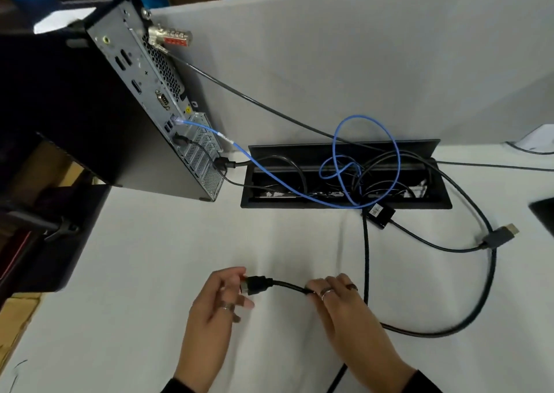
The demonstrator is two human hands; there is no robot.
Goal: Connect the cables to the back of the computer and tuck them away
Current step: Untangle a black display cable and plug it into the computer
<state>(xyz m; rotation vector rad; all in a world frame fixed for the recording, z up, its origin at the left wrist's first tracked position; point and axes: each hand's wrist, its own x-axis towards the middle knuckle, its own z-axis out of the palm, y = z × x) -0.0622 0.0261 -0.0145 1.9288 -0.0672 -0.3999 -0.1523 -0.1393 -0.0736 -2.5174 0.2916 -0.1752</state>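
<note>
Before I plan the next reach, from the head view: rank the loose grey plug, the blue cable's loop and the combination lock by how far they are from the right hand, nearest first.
1. Loose grey plug, on the desk up and to the right of the right hand.
2. Blue cable's loop, above the open cable tray.
3. Combination lock, far left, at the top of the computer.

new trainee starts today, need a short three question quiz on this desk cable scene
1. True or false: the blue cable is plugged into the computer.
2. Which of the hands touches the black plug?
3. The loose grey connector lies: A) in the cable tray B) on the desk C) in the computer.

Key: 1 true. 2 the left hand; the right hand pinches the plug's cable. 3 B.
</note>
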